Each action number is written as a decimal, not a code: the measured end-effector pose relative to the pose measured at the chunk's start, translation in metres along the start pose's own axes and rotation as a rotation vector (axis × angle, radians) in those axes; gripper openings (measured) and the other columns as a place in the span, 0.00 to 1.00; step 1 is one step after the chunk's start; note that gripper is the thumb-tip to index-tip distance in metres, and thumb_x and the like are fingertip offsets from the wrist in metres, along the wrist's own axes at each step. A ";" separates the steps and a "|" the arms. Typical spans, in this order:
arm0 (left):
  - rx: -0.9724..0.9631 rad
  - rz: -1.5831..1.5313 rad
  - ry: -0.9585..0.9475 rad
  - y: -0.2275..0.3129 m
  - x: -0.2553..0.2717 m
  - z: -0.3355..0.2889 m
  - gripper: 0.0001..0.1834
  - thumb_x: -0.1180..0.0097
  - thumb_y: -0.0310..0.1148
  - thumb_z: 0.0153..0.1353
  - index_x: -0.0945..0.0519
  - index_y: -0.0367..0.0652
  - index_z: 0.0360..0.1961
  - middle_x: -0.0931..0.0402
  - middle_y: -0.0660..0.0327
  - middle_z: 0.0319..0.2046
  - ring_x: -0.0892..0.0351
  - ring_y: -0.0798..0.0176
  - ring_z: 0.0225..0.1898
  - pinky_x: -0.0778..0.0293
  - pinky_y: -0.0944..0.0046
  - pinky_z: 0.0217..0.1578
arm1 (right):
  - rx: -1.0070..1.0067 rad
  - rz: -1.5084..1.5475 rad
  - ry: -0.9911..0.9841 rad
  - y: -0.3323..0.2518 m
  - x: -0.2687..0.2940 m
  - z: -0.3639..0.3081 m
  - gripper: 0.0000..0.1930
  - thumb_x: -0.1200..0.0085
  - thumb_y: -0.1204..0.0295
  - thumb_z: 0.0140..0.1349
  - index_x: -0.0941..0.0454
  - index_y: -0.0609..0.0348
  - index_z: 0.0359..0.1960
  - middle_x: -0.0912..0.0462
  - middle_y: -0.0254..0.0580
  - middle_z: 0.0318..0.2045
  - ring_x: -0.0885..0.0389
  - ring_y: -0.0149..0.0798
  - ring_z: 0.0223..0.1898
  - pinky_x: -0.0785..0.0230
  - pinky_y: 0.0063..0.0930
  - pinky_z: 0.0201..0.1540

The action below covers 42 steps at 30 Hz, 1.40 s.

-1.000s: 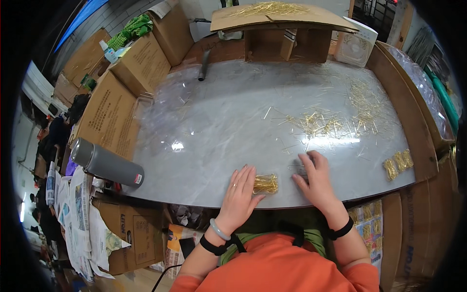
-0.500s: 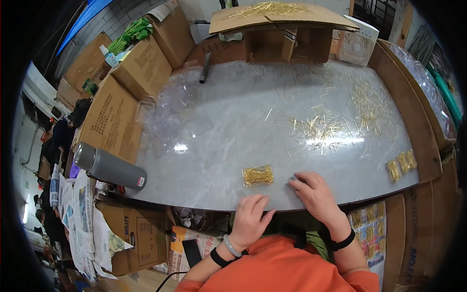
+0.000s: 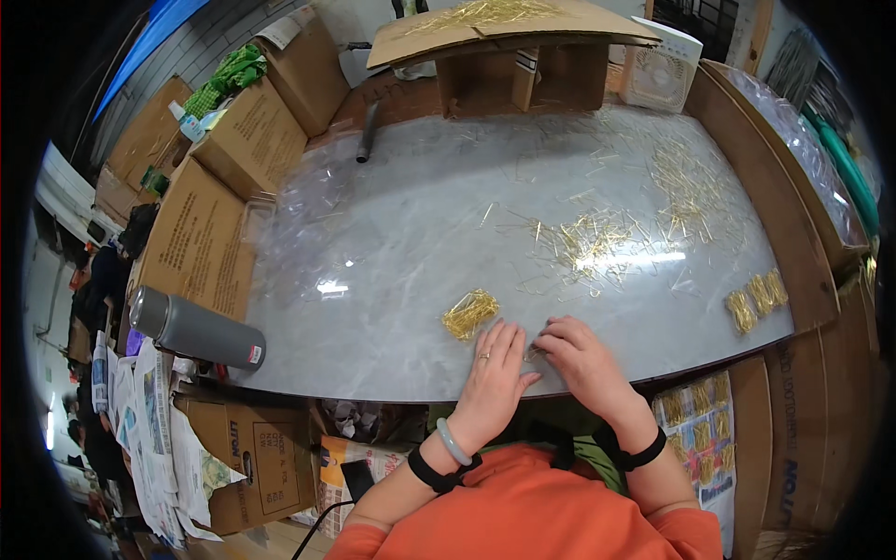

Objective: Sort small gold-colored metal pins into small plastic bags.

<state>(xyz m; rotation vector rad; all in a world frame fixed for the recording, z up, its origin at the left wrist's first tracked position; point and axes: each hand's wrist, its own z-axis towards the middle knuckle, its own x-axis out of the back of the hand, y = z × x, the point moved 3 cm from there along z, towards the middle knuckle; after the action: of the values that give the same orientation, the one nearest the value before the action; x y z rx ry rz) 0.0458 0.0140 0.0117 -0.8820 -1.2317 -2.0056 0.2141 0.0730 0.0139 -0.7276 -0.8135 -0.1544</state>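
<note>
A bundle of gold wire pieces (image 3: 469,314) lies tilted on the grey tabletop, just beyond the fingertips of my left hand (image 3: 497,373). That hand lies with its fingers stretched out, near the table's front edge. Close on its right is my right hand (image 3: 581,362), its fingers bent and drawn together at the tips. Something thin and small shows at those fingertips, between the two hands, too small to make out. Farther back, a loose heap of gold wire pieces (image 3: 597,245) spreads over the table. Several finished-looking gold bundles (image 3: 758,301) stand in a row at the right edge.
A grey bottle (image 3: 198,327) lies near the left edge. Clear plastic bags (image 3: 303,224) sit beside cardboard boxes (image 3: 191,233). At the back are a cardboard shelf (image 3: 523,47), a dark tube (image 3: 369,133) and a white fan (image 3: 659,70). A cardboard wall (image 3: 770,177) borders the right.
The nearby bundle has turned askew. My left hand has moved forward and right, closer to my right hand, whose fingers have drawn in. The whole view has shifted slightly.
</note>
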 end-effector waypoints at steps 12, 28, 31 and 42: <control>-0.010 0.005 -0.056 0.008 -0.006 0.020 0.37 0.31 0.35 0.60 0.31 0.28 0.65 0.36 0.41 0.66 0.41 0.34 0.71 0.40 0.43 0.70 | -0.163 -0.249 0.067 -0.005 0.025 -0.025 0.16 0.37 0.76 0.54 0.17 0.56 0.47 0.19 0.40 0.44 0.22 0.48 0.46 0.29 0.39 0.51; -0.063 -0.216 -0.024 -0.005 -0.012 0.010 0.24 0.36 0.27 0.63 0.25 0.34 0.59 0.29 0.46 0.61 0.32 0.40 0.68 0.33 0.48 0.67 | -0.162 -0.179 0.008 -0.027 0.015 -0.023 0.23 0.32 0.76 0.54 0.21 0.56 0.54 0.21 0.41 0.50 0.25 0.49 0.51 0.32 0.42 0.56; 0.021 -0.364 0.003 -0.008 -0.002 0.006 0.27 0.33 0.29 0.60 0.25 0.34 0.60 0.29 0.46 0.62 0.32 0.40 0.67 0.33 0.49 0.67 | -0.178 -0.161 0.010 -0.027 0.010 -0.021 0.22 0.33 0.77 0.55 0.20 0.55 0.53 0.21 0.41 0.49 0.25 0.49 0.50 0.31 0.42 0.56; 0.183 0.143 0.076 -0.009 0.035 -0.029 0.28 0.28 0.38 0.55 0.20 0.40 0.56 0.23 0.55 0.46 0.21 0.48 0.44 0.24 0.53 0.42 | -0.100 -0.188 -0.060 -0.044 -0.013 -0.008 0.30 0.34 0.70 0.60 0.28 0.64 0.63 0.24 0.50 0.63 0.30 0.55 0.68 0.39 0.52 0.72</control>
<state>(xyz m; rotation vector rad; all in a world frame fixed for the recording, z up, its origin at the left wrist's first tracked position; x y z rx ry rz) 0.0120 -0.0150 0.0247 -0.7748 -1.2510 -1.7670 0.1931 0.0329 0.0245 -0.7520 -0.9369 -0.3459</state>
